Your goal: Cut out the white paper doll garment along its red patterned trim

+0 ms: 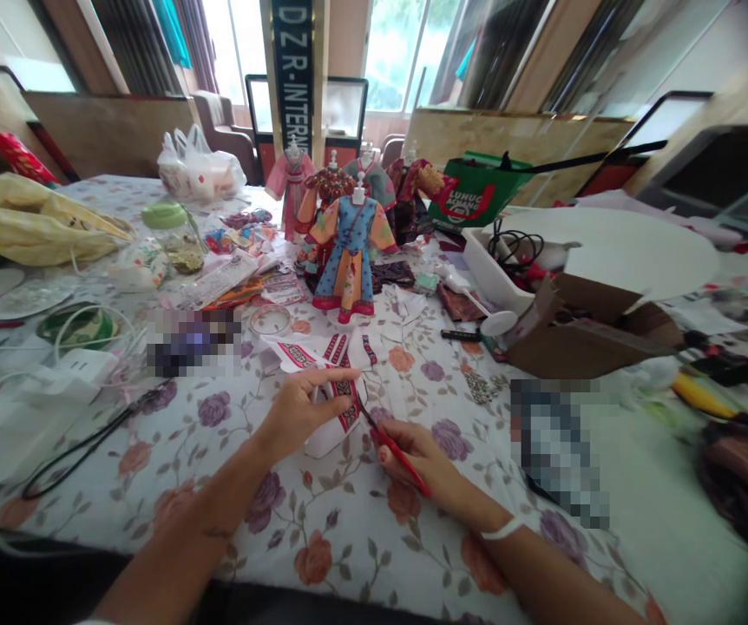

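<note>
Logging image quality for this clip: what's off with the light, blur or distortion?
Head view: glare whitens the windows; outer edges look stretched and smeared; two pixelated patches hide what lies there; the red scissors are slightly soft but readable.

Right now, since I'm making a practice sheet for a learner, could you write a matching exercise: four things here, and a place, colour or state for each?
1. Scissors
2. Red-patterned piece
3. Jar
4. Front small dress

A. Pale green lid on
B. In the right hand
C. Blue with orange sleeves
D. In the left hand

Pairs: 1-B, 2-D, 3-A, 4-C
</note>
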### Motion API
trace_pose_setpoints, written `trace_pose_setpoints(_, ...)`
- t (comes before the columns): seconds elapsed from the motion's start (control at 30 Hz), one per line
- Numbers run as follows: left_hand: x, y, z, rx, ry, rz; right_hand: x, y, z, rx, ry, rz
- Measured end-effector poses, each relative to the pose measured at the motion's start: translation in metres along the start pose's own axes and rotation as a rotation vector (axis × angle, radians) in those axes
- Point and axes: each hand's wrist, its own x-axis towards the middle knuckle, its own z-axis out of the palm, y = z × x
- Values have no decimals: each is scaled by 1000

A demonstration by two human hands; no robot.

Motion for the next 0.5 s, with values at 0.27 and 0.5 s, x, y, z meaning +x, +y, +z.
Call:
trace_pose_setpoints(0.27, -1, 3, 2, 3, -11, -12, 2, 3, 1, 56, -2, -32)
trace_pose_setpoints(0.5, -1, 3, 5, -16, -9, -6, 0, 6, 2, 163, -37, 30)
